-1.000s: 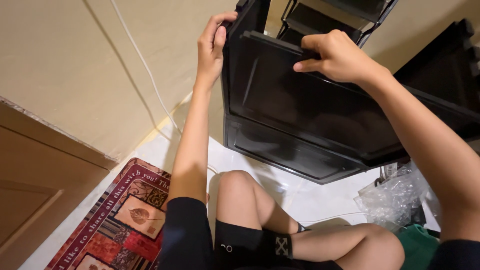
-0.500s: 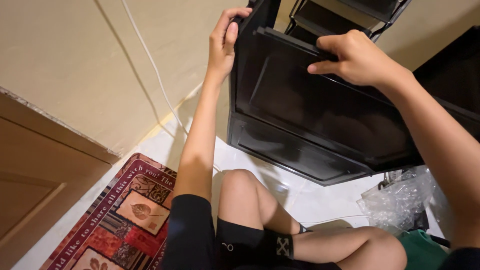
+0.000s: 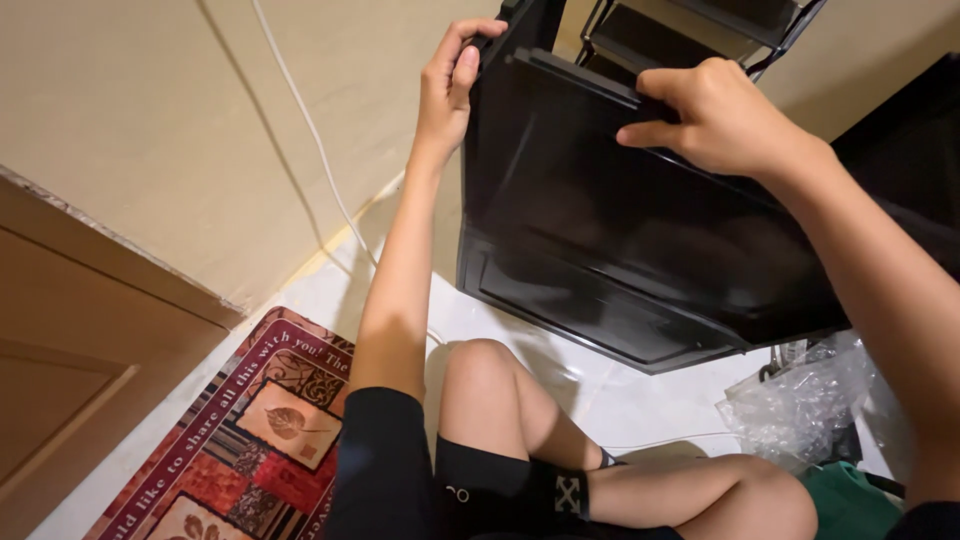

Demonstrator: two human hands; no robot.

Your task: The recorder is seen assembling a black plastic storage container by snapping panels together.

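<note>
The left hand (image 3: pixel 448 85) is gripping the upper left corner of the black plastic drawer unit (image 3: pixel 620 230) (tilted off the white floor (image 3: pixel 640 400)), while the right hand (image 3: pixel 715 115) has its fingers closed on a black panel (image 3: pixel 590 85) at its top edge. A slipping grip could be letting the unit drop onto the bare knee (image 3: pixel 480 370) below. Crumpled clear wrap (image 3: pixel 800 400) and a white cable (image 3: pixel 310 140) are crowding the sides.

A tall black plastic drawer cabinet (image 3: pixel 600 250) stands on the white tiled floor (image 3: pixel 620 400), seen from above. The left hand (image 3: pixel 447 85) grips its upper left corner post, fingers curled over the edge. The right hand (image 3: pixel 715 115) pinches the top rim of a black plastic drawer front panel (image 3: pixel 560 170). A white cable (image 3: pixel 300 120) runs down the beige wall (image 3: pixel 150 120). A red patterned mat (image 3: pixel 240 430) lies beside the person's bent knee, and crumpled clear plastic wrapping (image 3: pixel 800 400) lies at right.
</note>
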